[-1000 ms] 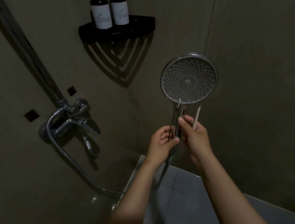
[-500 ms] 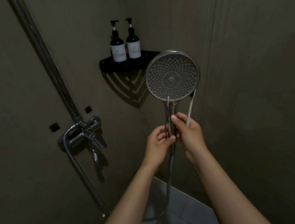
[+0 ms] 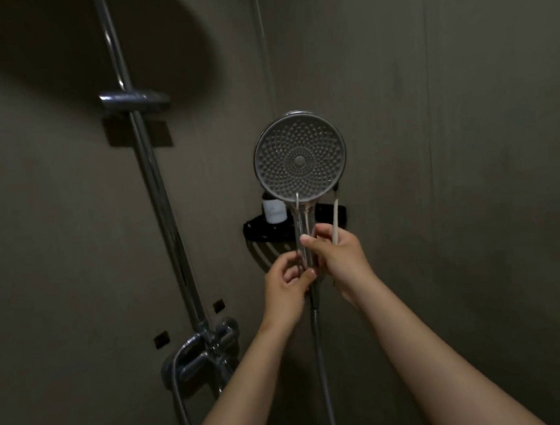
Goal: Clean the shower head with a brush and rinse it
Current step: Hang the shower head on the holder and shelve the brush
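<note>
Shower head [image 3: 299, 160] is held upright in the middle of the view, in front of the corner of the dark wall [image 3: 466, 130], and its round face with the many small nozzles is turned toward us. We see both hands on its handle. The left hand [image 3: 286, 287] is the lower one: its thumb and fingers pinch the bottom end of the handle, just above the place where the hose [image 3: 320, 360] begins. The right hand [image 3: 341, 258] is higher and grips the handle with the thumb laid across the front. The same hand also holds a thin white brush [image 3: 335, 221] between its fingers. The brush stands upright just right of the handle, and its top end comes near the lower right rim of the shower head; we cannot tell if it touches the rim.

Behind the handle, a black shelf [image 3: 260, 230] is fixed in the far corner, and one dark bottle [image 3: 274, 211] with a white label shows at its left part. On the left a shiny rail [image 3: 156, 195] goes up the wall and carries a holder [image 3: 134, 101]. The tap [image 3: 206, 352] sits at the lower end of the rail. The hose hangs straight down from the handle, between the two forearms.
</note>
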{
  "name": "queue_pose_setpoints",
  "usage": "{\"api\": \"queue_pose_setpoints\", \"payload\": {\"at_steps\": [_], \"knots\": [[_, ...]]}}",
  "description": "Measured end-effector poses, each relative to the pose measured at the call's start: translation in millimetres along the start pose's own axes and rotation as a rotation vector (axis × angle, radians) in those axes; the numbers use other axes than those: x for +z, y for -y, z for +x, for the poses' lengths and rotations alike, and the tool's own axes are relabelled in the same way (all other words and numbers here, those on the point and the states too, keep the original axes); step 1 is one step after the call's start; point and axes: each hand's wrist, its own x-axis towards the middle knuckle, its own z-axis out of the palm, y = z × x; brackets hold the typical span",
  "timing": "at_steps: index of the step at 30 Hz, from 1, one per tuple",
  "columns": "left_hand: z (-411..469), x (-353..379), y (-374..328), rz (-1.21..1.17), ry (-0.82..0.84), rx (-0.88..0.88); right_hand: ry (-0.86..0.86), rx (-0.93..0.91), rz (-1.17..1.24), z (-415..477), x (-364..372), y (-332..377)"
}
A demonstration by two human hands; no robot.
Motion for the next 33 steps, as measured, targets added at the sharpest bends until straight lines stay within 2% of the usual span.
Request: {"api": "queue_pose_setpoints", "payload": {"at_steps": [4,10,17,20,24,27,33], "knots": [[41.6,-21.9,-40.3,0.032,-0.048,0.04,0.045,-0.089,-0.066,38.1,42.0,29.8],[116.1,-56.4,-110.3,0.001,-0.156,0.092,0.081,-0.171,-0.034,108.5,117.9,84.8],[206.4,-111.0,-189.5,0.215,-0.192,0.188,0.162,-0.207,-0.015,180.1,203.2,148.0],[231.1,-122.1,-207.5,0.193,-0.234,0.226,0.165,-0.228,-0.004,204.0,231.1,168.8],[250.5,-128.2,-219.0,0.213,-0.175,0.123,0.195,-0.266,0.025,229.0,254.5,196.3],[264.0,-129.8,-217.0,0.222,-0.101,0.035,0.176,-0.285,-0.079,251.8,264.0,213.1],[276.9,-139.0,-194.6,0.254,-0.124,-0.137,0.207,-0.26,-0.042,275.5,281.0,232.7]]}}
